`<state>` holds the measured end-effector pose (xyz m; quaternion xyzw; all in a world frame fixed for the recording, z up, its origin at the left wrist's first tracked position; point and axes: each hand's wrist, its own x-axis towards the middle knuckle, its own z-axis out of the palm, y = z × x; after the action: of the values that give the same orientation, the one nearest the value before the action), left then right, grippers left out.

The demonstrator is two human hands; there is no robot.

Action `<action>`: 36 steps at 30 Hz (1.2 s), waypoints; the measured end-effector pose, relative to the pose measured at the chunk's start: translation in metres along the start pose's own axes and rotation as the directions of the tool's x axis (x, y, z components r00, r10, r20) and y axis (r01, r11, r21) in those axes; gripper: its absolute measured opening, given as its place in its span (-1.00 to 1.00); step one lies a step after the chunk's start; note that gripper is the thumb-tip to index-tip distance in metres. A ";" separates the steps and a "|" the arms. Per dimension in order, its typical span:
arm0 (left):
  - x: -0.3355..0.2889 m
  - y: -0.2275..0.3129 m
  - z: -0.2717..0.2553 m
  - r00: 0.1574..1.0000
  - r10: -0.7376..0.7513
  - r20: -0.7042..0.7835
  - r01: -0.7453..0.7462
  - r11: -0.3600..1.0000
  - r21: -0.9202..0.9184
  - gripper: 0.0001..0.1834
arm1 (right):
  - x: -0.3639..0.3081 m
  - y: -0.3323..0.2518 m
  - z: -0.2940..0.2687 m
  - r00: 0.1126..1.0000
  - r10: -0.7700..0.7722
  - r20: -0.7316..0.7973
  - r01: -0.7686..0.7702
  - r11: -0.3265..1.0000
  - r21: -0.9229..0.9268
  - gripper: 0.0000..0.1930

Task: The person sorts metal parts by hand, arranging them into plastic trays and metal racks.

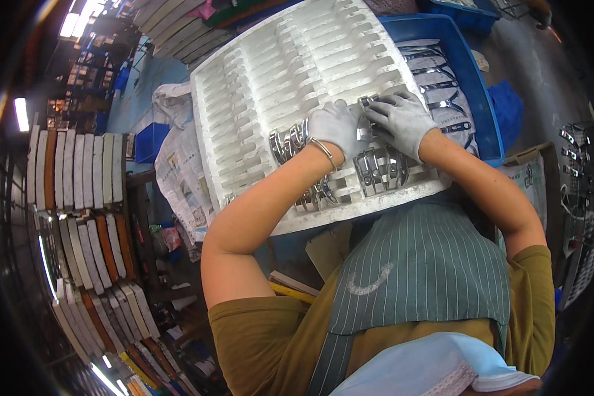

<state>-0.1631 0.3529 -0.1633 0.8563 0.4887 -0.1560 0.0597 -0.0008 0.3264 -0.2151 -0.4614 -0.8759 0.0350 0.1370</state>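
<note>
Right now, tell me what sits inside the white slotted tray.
The white slotted tray holds rows of shiny metal pieces near the gloved left hand and right hand. Slots beneath both hands are hidden.

I have two gloved hands, my left (335, 125) and my right (400, 119), and one chrome piece (367, 101) pinched between them. One white slotted tray (257, 86) lies under them. Three bunches of chrome pieces sit along its near edge (376, 170); I'd guess five or six per bunch. One blue bin (465, 59) stands at the tray's right edge.
</note>
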 end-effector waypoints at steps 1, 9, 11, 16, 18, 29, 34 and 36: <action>0.003 0.003 0.003 0.999 0.011 -0.039 -0.010 0.999 0.030 -0.52 | -0.005 -0.001 -0.004 1.000 0.026 0.000 -0.026 1.000 -0.014 -0.64; 0.023 0.016 0.016 0.994 -0.043 0.096 0.044 0.999 -0.006 -0.44 | -0.053 0.007 -0.018 0.968 0.219 -0.126 -0.206 0.972 0.110 -0.68; 0.018 0.017 0.014 0.997 -0.063 0.051 0.059 0.996 0.064 -0.51 | -0.073 0.017 -0.030 0.961 0.210 -0.178 -0.188 0.973 0.134 -0.68; 0.019 0.005 0.034 0.995 -0.074 -0.071 0.062 0.985 -0.159 -0.60 | -0.159 0.051 -0.085 0.787 0.524 -0.325 -0.496 0.851 0.172 -0.72; 0.017 0.002 0.042 0.985 -0.139 -0.099 0.110 0.960 -0.257 -0.62 | -0.217 0.084 -0.105 0.644 0.626 -0.440 -0.602 0.769 0.212 -0.70; 0.030 -0.009 0.031 0.983 -0.180 0.019 0.174 0.912 -0.372 -0.84 | -0.459 0.223 -0.143 -0.034 0.984 -0.174 -0.819 0.072 0.569 -0.35; 0.035 -0.019 0.036 0.944 -0.323 0.063 0.317 0.842 -0.437 -0.78 | -0.451 0.244 -0.122 -0.007 0.999 -0.051 -0.867 0.020 0.498 -0.34; 0.038 -0.045 0.051 0.959 -0.267 -0.096 0.260 0.963 -0.072 -0.73 | -0.421 0.223 -0.143 -0.010 0.998 -0.063 -0.902 0.018 0.431 -0.35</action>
<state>-0.1940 0.3937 -0.2215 0.7884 0.6053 -0.1029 0.0378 0.4424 0.1000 -0.2075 -0.9089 -0.2587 0.1533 0.2889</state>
